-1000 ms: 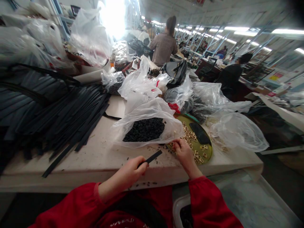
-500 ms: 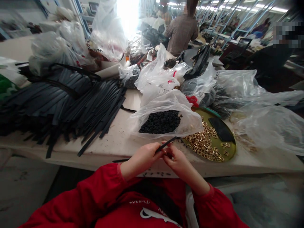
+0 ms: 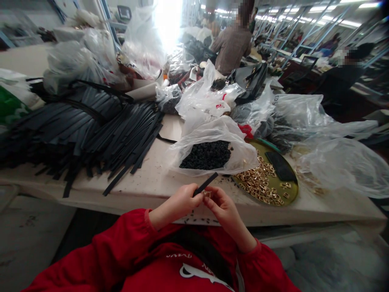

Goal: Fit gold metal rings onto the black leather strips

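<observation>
Near the table's front edge, my left hand (image 3: 181,202) is closed on a black strap (image 3: 206,183), whose end sticks out up and to the right. Facing it, my right hand (image 3: 223,206) pinches a small gold buckle (image 3: 207,194) between thumb and fingertips, close to my left fingers. Whether the strap passes through the buckle I cannot tell. Just beyond my hands lies an open plastic bag (image 3: 246,156) full of small black pieces (image 3: 209,155). To its right is a round gold tray (image 3: 293,194) with many gold buckles (image 3: 263,182) and a dark flat block (image 3: 281,166).
A large pile of black straps (image 3: 91,129) covers the table's left side. Stuffed plastic bags (image 3: 200,95) stand along the back, with another clear bag (image 3: 346,166) at right. Black scraps (image 3: 202,219) lie at the front edge. A person (image 3: 231,46) is in the background.
My hands have drawn slightly apart, and the gold buckle between them now shows more clearly. The strap's end has shifted a little left. The whole view has moved slightly.
</observation>
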`<action>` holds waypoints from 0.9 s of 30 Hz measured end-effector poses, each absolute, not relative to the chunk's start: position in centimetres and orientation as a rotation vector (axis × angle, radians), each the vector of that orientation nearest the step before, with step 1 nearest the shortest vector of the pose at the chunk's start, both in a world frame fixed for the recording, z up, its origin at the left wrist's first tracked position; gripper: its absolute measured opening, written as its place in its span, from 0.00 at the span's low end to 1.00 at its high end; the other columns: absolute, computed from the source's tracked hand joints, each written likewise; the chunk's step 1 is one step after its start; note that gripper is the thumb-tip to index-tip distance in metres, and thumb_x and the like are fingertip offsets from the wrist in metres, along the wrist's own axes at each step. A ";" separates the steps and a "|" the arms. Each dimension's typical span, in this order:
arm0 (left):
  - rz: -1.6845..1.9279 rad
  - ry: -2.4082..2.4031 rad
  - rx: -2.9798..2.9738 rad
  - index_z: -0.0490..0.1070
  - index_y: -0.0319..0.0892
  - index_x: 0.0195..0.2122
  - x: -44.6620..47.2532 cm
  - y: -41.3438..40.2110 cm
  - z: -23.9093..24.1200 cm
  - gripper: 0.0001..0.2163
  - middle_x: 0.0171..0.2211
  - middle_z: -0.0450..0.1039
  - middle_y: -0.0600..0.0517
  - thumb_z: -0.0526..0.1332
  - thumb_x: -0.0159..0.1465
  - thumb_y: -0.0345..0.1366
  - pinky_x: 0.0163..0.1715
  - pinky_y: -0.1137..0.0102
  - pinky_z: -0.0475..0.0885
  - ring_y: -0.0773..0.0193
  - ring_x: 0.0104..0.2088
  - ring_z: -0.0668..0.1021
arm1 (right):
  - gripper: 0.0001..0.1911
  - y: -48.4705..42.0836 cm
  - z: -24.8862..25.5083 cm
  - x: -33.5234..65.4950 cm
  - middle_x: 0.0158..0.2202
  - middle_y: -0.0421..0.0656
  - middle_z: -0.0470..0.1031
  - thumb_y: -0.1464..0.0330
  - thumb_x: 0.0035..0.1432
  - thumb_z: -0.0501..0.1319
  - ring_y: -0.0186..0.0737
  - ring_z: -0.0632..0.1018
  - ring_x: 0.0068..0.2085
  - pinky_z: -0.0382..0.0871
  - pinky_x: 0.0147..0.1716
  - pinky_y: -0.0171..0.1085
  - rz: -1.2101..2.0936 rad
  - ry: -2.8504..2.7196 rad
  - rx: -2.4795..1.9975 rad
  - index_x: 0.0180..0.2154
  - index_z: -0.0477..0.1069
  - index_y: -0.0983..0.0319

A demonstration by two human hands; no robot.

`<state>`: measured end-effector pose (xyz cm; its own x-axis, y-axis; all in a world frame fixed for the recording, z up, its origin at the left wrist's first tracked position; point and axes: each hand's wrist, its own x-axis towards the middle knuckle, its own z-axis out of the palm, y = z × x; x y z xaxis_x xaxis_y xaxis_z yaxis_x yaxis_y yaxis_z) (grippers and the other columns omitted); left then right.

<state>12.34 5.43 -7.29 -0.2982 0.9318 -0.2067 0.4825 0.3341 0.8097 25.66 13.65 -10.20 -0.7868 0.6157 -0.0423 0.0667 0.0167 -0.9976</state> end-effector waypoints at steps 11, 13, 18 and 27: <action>0.866 1.738 1.037 0.66 0.37 0.28 12.2 5.3 -8.0 0.11 0.21 0.63 0.55 0.50 0.57 0.40 0.20 0.74 0.58 0.68 0.21 0.66 | 0.06 13.3 -10.7 26.3 0.33 0.41 0.73 0.69 0.54 0.58 0.36 0.74 0.34 0.69 0.34 0.36 1.338 -2.110 -0.649 0.36 0.69 0.58; 0.887 1.667 0.949 0.65 0.37 0.29 12.2 5.3 -8.0 0.11 0.20 0.61 0.57 0.50 0.56 0.40 0.18 0.75 0.57 0.70 0.20 0.64 | 0.06 13.4 -10.5 26.5 0.36 0.43 0.72 0.71 0.55 0.56 0.37 0.74 0.38 0.69 0.37 0.37 1.134 -2.214 -0.553 0.35 0.70 0.57; 0.897 1.639 0.934 0.67 0.36 0.34 12.4 5.4 -8.4 0.13 0.22 0.62 0.56 0.50 0.56 0.39 0.20 0.75 0.59 0.70 0.21 0.65 | 0.09 13.6 -10.5 26.9 0.43 0.46 0.71 0.73 0.56 0.55 0.39 0.73 0.42 0.69 0.40 0.38 0.908 -2.335 -0.444 0.36 0.71 0.57; 0.866 1.788 1.228 0.64 0.39 0.28 13.0 4.9 -8.0 0.09 0.24 0.66 0.54 0.49 0.59 0.37 0.24 0.74 0.59 0.66 0.26 0.68 | 0.03 13.0 -10.4 26.1 0.26 0.38 0.72 0.68 0.51 0.61 0.33 0.72 0.28 0.67 0.29 0.32 1.565 -1.860 -0.832 0.28 0.69 0.60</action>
